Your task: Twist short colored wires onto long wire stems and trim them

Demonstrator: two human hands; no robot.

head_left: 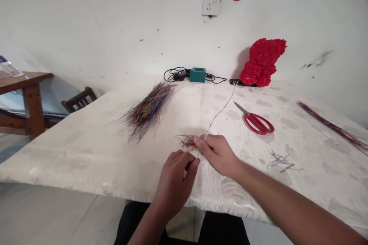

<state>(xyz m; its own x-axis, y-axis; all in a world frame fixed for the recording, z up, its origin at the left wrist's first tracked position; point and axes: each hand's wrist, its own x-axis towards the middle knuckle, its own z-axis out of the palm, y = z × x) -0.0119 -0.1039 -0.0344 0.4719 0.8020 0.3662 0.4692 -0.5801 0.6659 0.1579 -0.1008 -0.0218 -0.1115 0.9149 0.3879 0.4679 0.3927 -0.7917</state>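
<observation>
Between my two hands runs a white twisted wire (219,114), its upper part slanting up and to the right and splitting into several strands at the tip. My left hand (177,176) pinches the wire's lower end between thumb and fingertips. Just above and to the right, my right hand (217,153) is closed on the same wire, thumb pressed against the index finger. A small pile of short coloured wires (188,141) lies on the table beside the right thumb, partly hidden by the hand. Right of the wire rest red-handled scissors (257,121), blades pointing up-left.
A thick bundle of coloured wires (152,109) lies at left; a long thin bundle (330,124) is at far right. Wire scraps (283,160) lie near my right forearm. Against the wall are a teal box (197,74) with black cables and a red bear-shaped flower figure (264,61).
</observation>
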